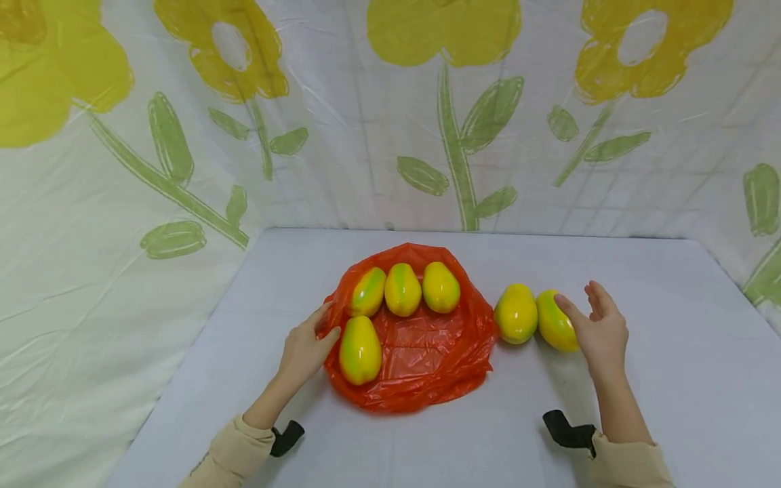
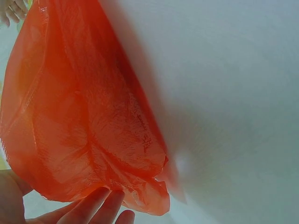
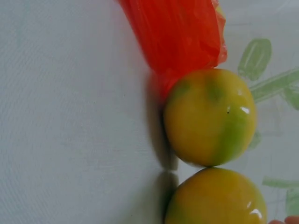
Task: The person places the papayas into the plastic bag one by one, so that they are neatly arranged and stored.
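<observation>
A red plastic bag [image 1: 421,346] lies spread open on the table. Three yellow-green papayas sit in a row along its far side, the middle one [image 1: 403,290] among them, and another papaya [image 1: 361,351] stands at its near left. My left hand [image 1: 308,346] pinches the bag's left rim, thumb inside and fingers against the outer plastic [image 2: 84,116]. To the bag's right, a papaya [image 1: 516,314] touches its edge, with a second papaya [image 1: 555,322] close beside it. My right hand [image 1: 601,335] is at this outer papaya, fingers spread and thumb overlapping its top in the head view.
The white table [image 1: 439,447] ends at a back edge, where a hanging sheet [image 1: 342,156] printed with yellow flowers rises. Black straps [image 1: 569,430] show at both wrists, beside beige sleeves [image 1: 631,464].
</observation>
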{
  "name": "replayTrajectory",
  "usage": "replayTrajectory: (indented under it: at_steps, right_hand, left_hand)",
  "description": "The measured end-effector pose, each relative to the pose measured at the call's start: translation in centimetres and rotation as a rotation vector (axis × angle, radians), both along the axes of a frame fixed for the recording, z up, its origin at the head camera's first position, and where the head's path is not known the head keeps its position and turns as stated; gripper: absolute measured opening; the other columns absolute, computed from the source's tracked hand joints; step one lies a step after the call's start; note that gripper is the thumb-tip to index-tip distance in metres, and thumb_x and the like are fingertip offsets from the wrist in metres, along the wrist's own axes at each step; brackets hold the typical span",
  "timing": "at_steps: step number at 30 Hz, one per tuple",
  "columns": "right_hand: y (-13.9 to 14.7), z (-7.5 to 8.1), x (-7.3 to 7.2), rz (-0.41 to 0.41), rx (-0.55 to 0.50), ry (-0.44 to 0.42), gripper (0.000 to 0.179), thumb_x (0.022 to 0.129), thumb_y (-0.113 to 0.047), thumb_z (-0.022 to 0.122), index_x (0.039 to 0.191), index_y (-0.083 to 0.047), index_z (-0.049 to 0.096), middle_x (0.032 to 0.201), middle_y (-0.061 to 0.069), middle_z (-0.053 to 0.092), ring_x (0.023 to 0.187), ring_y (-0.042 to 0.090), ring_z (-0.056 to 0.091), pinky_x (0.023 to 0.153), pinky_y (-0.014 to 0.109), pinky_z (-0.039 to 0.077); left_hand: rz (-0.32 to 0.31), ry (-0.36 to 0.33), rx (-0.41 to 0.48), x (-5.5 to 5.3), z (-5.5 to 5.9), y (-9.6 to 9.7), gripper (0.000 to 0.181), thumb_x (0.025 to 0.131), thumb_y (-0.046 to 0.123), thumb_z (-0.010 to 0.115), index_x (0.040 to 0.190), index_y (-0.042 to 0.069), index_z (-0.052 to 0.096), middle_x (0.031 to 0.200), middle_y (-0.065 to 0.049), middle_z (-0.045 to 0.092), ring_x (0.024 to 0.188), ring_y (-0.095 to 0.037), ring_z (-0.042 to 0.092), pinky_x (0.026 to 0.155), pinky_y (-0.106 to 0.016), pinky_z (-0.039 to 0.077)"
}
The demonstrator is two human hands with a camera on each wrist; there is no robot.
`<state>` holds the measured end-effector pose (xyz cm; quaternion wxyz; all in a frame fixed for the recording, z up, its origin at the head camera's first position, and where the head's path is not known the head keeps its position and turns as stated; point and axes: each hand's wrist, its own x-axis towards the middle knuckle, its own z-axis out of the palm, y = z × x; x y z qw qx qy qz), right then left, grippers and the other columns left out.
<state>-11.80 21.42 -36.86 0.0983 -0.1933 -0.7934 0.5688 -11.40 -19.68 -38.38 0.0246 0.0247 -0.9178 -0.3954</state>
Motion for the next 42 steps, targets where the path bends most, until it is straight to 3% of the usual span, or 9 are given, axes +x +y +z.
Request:
replayTrajectory:
  at_steps: [9,13,18,24,30,37,42]
  right_hand:
    - [0.7,-1.4,-0.4,0.040,0.040,-0.121,0.081,0.095,-0.040,0.057,0.155,-0.004,0.015,0.160,0.016,0.012,0.146,0.037,0.007,0.115,0.055,0.012]
    - [0.8,-2.1,-0.6,0.065,0.045,-0.162,0.081,0.096,-0.037,0.056,0.155,-0.002,0.013,0.160,0.020,0.009,0.146,0.039,0.005,0.114,0.057,0.011]
    - [0.8,-2.6,-0.7,0.092,0.062,-0.189,0.081,0.097,-0.033,0.056,0.154,0.002,0.011,0.159,0.023,0.009,0.145,0.041,0.008,0.115,0.054,0.014]
    - [0.8,-2.8,-0.7,0.107,0.068,-0.203,0.080,0.097,-0.032,0.055,0.154,0.003,0.010,0.157,0.027,0.012,0.143,0.044,0.016,0.113,0.055,0.019]
    - [0.8,-2.9,-0.7,0.113,0.078,-0.244,0.080,0.098,-0.036,0.052,0.153,0.004,0.010,0.156,0.029,0.014,0.140,0.046,0.019,0.113,0.057,0.020]
    - [1.0,-2.9,-0.7,0.121,0.085,-0.281,0.081,0.097,-0.041,0.051,0.153,0.004,0.011,0.156,0.030,0.015,0.138,0.048,0.021,0.111,0.059,0.022]
    - [1.0,-3.0,-0.7,0.112,0.072,-0.283,0.083,0.097,-0.043,0.051,0.153,0.004,0.011,0.156,0.030,0.015,0.138,0.048,0.021,0.111,0.059,0.022]
  left_hand:
    - [-0.009,0.008,0.009,0.0,-0.1,0.0,0.052,0.093,0.013,0.060,0.141,0.001,0.048,0.125,-0.028,0.059,0.058,-0.019,0.053,0.054,-0.027,0.050]
    - [-0.007,0.005,0.007,0.1,-0.1,0.0,0.052,0.093,0.014,0.060,0.141,0.001,0.048,0.125,-0.027,0.059,0.062,-0.019,0.055,0.057,-0.029,0.054]
    - [-0.004,0.001,0.007,0.0,-0.1,0.0,0.052,0.093,0.013,0.060,0.141,0.001,0.048,0.125,-0.027,0.060,0.060,-0.019,0.054,0.058,-0.029,0.054]
    - [-0.007,0.011,-0.002,0.0,-0.2,0.0,0.051,0.092,0.014,0.060,0.141,0.002,0.049,0.124,-0.026,0.061,0.070,-0.022,0.057,0.060,-0.030,0.055]
    - [-0.009,-0.001,0.016,0.0,-0.3,-0.1,0.052,0.093,0.014,0.060,0.142,0.002,0.047,0.126,-0.027,0.060,0.061,-0.019,0.053,0.056,-0.028,0.053]
    - [-0.006,0.008,0.010,-0.1,-0.4,-0.1,0.052,0.093,0.014,0.060,0.142,0.002,0.048,0.125,-0.026,0.060,0.065,-0.020,0.056,0.060,-0.030,0.055]
    - [-0.002,0.007,0.006,-0.1,-0.4,-0.2,0.052,0.092,0.013,0.060,0.142,0.000,0.047,0.121,-0.028,0.061,0.058,-0.018,0.051,0.056,-0.028,0.053]
